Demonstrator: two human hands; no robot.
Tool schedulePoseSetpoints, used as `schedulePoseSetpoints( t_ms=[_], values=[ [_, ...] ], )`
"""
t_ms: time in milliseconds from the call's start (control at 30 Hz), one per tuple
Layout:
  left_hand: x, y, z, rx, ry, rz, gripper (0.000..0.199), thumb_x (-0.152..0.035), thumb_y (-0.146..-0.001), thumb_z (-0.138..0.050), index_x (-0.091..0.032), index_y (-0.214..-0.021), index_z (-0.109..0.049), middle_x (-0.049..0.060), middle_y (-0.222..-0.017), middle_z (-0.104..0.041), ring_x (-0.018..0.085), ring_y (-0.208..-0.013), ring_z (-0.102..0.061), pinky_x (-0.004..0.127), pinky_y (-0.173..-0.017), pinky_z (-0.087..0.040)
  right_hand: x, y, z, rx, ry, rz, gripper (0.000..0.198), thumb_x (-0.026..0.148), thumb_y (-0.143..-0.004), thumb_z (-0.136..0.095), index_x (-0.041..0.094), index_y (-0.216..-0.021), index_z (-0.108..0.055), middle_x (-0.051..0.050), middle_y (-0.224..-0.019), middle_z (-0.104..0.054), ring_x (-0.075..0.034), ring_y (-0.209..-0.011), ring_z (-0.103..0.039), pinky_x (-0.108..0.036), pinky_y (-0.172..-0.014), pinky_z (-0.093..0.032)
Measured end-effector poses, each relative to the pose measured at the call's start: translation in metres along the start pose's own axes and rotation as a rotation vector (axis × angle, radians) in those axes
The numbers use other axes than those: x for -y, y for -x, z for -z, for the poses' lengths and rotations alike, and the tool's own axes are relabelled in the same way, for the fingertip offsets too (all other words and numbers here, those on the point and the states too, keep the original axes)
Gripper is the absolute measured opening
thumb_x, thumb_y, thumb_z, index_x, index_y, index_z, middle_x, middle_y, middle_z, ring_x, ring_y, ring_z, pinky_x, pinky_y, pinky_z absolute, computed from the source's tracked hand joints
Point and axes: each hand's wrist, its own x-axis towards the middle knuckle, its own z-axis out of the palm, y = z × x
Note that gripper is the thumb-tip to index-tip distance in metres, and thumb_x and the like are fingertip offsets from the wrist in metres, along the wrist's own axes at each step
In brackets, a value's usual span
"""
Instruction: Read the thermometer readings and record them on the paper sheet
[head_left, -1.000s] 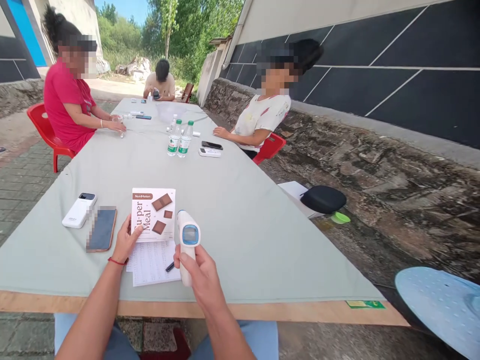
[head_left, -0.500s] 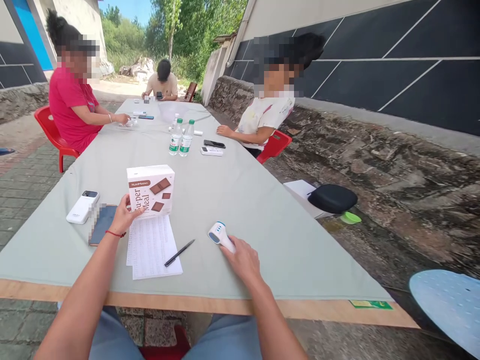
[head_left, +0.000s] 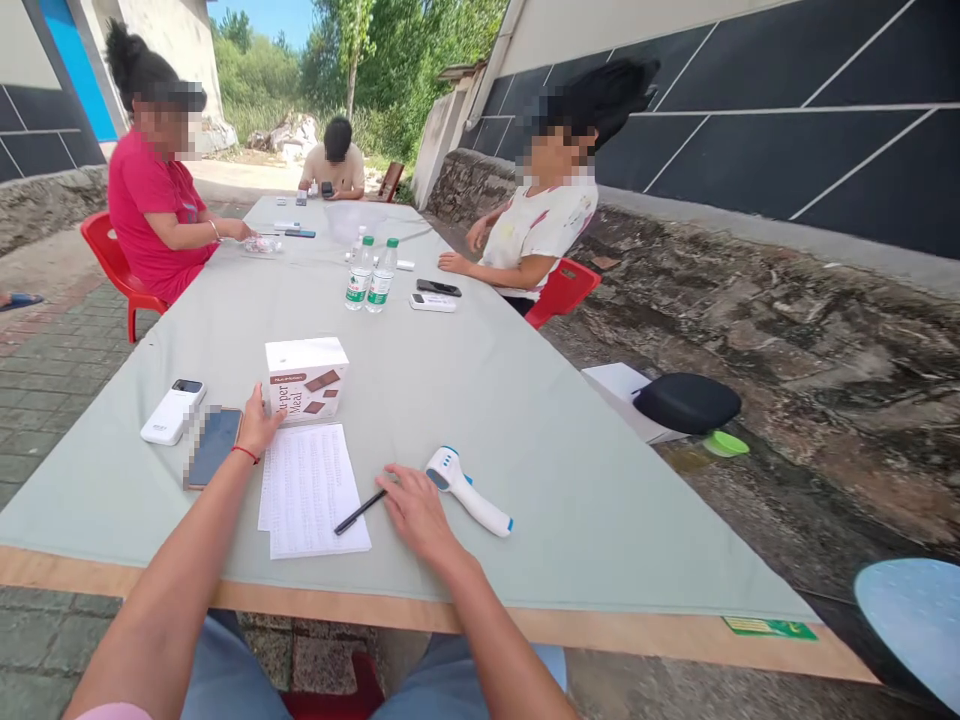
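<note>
Head cam: L hand (head_left: pixel 259 426) clasps box (head_left: pixel 315 378); R hand (head_left: pixel 414 508) spread, touching pen (head_left: pixel 360 512).

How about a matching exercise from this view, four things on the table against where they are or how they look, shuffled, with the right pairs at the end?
Things:
1. Box
2. Pen
3. Thermometer gun
4. Pair of bottles

Places and looks:
A. Lying to the right of the right hand
B. Upright, with green caps
C. Touched by the left hand
D. Across the edge of the papers

Right pairs: 1-C, 2-D, 3-A, 4-B.
</note>
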Motion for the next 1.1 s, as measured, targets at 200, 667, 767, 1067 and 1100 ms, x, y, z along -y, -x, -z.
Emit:
schedulePoseSetpoints(
  t_ms=[200,667,767,1067,1100],
  values=[
    [-0.008,0.053,0.005,-0.060,-0.269,-0.247,0.078,-0.027,-0.077,-0.064,-0.018,-0.145,-0.025,0.016,-0.139,-0.040,0.031,-0.133,-0.035,0.051,-0.109,-0.032,-0.006,-0.008,0.005,0.037,0.007,0.134,0.028,0.013,-0.090,-0.047,0.027,-0.097,-0.070,-0.009,-0.105,-0.063,-0.025,-0.097,-0.052,-0.040,-0.085,-0.040],
    [-0.021,0.129,-0.022,0.255,-0.575,-0.488,0.049,-0.037,-0.076,-0.072,-0.020,-0.119,-0.057,0.013,-0.123,-0.053,0.031,-0.115,-0.048,0.053,-0.103,-0.035,0.012,-0.016,0.018,-0.267,-0.766,-0.461,0.017,0.038,-0.080,-0.058,0.022,-0.078,-0.054,-0.001,-0.069,-0.060,-0.017,-0.065,-0.057,-0.032,-0.065,-0.047],
    [-0.023,0.132,-0.022,0.246,-0.630,-0.510,0.046,-0.039,-0.075,-0.072,-0.021,-0.115,-0.060,0.012,-0.122,-0.053,0.031,-0.116,-0.047,0.054,-0.104,-0.032,0.035,-0.025,0.002,-0.241,-1.054,-0.613,0.018,0.038,-0.076,-0.057,0.020,-0.081,-0.059,0.000,-0.064,-0.062,-0.016,-0.058,-0.057,-0.031,-0.060,-0.048],
    [-0.027,0.141,-0.028,0.379,-0.680,-0.624,0.020,-0.031,-0.087,-0.060,-0.023,-0.106,-0.062,0.007,-0.119,-0.058,0.024,-0.110,-0.051,0.044,-0.097,-0.037,0.052,-0.025,-0.030,-0.154,-1.044,-0.687,0.018,0.034,-0.063,-0.064,0.020,-0.073,-0.061,0.001,-0.060,-0.060,-0.014,-0.055,-0.051,-0.026,-0.050,-0.042],
    [-0.026,0.141,-0.029,0.381,-0.680,-0.615,0.020,-0.031,-0.087,-0.060,-0.022,-0.105,-0.062,0.007,-0.119,-0.058,0.024,-0.110,-0.051,0.043,-0.095,-0.038,0.052,-0.023,-0.030,-0.147,-1.028,-0.686,0.018,0.035,-0.063,-0.064,0.021,-0.074,-0.061,0.001,-0.059,-0.059,-0.014,-0.054,-0.050,-0.026,-0.050,-0.041]
  ],
)
